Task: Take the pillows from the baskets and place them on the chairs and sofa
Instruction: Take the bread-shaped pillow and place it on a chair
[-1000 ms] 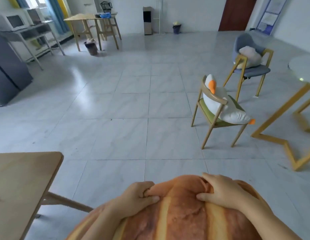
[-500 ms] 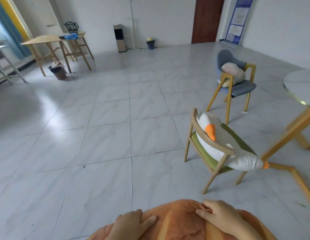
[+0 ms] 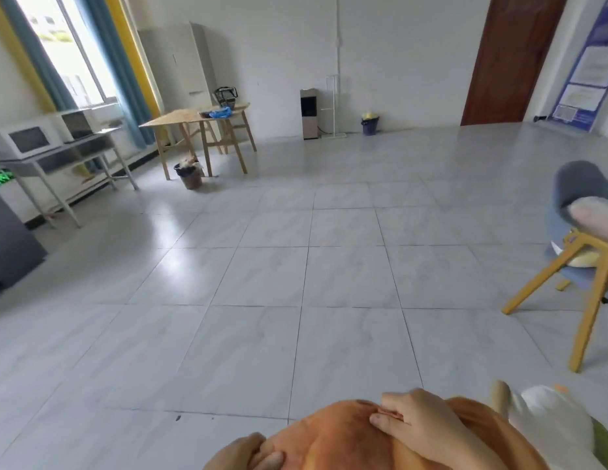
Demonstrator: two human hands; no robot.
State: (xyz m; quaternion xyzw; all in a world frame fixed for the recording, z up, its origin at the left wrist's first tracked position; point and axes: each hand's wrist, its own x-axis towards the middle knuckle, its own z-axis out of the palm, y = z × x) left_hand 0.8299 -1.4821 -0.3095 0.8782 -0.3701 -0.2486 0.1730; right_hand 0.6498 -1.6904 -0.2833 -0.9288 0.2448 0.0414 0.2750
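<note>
At bottom frame we grip the bread-shaped pillow [image 3: 357, 439] in both hands, left hand [image 3: 248, 456] and right hand [image 3: 421, 425]; the blue chair [image 3: 577, 252], already occupied, lies right, nearer the right hand.

The left hand [image 3: 248, 452] sits at the bottom edge of view, fingers curled and pinching a fold of the orange pillow [image 3: 340, 435] between thumb and fingertips. The right hand [image 3: 418, 425] lies over the pillow's top, fingers bent inward and gripping the fabric just beneath them, its forearm running off the lower right.
</note>
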